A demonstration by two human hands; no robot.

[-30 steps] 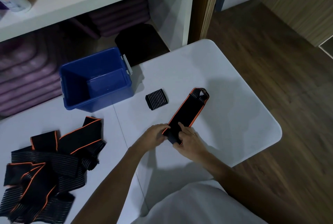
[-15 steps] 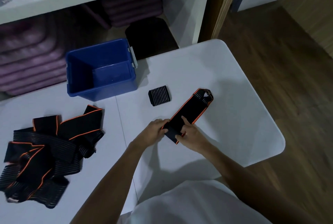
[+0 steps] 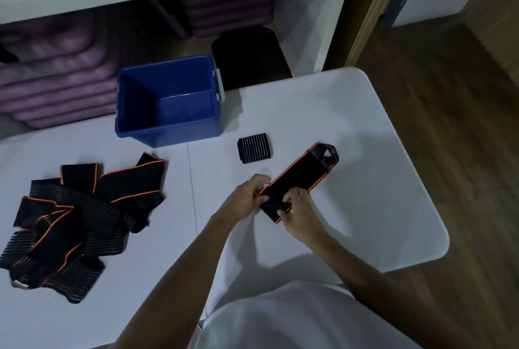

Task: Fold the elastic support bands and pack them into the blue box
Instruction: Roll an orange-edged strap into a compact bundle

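The near end of one band point(image 3: 297, 180) is pinched by the left hand point(image 3: 244, 198) and the right hand point(image 3: 297, 212) on the tabletop point(image 3: 365, 208). It is being folded. Next, it should be rolled up small and put in the blue box point(image 3: 168, 101), far left.

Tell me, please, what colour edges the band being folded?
Orange piping on the black band, seen from the head view.

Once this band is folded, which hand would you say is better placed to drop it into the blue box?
Left, probably. The left hand grips the band on the side nearer the blue box, which stands up-left; the right hand would cross over it.
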